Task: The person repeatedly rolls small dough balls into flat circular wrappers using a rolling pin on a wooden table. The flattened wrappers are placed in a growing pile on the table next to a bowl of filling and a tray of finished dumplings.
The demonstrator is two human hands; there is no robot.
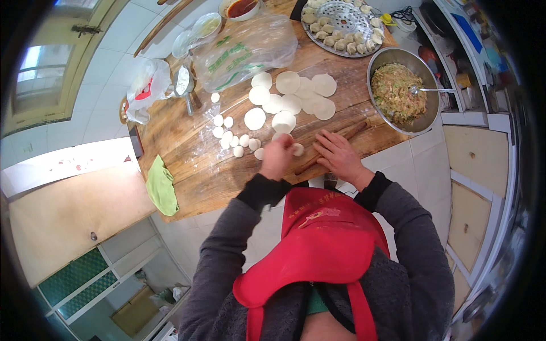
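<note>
My left hand [278,156] is curled at the near side of the wooden board, its fingertips at the edge of a small dough disc [298,149]. My right hand [339,157] lies palm down with fingers spread over a dark wooden rolling pin [330,149], which slants across the board. Whether its palm presses on the pin is hidden. Beyond my hands lie several rolled dough wrappers [288,82], some overlapping. Several small dough pieces [228,122] are grouped to the left of my left hand.
A steel bowl of filling [399,93] with a spoon stands at the right. Behind are a perforated metal tray of dumplings [315,36], a plastic bag [245,51] and a bowl of red sauce [242,8]. A flour scoop [187,91] and green cloth [162,185] lie left.
</note>
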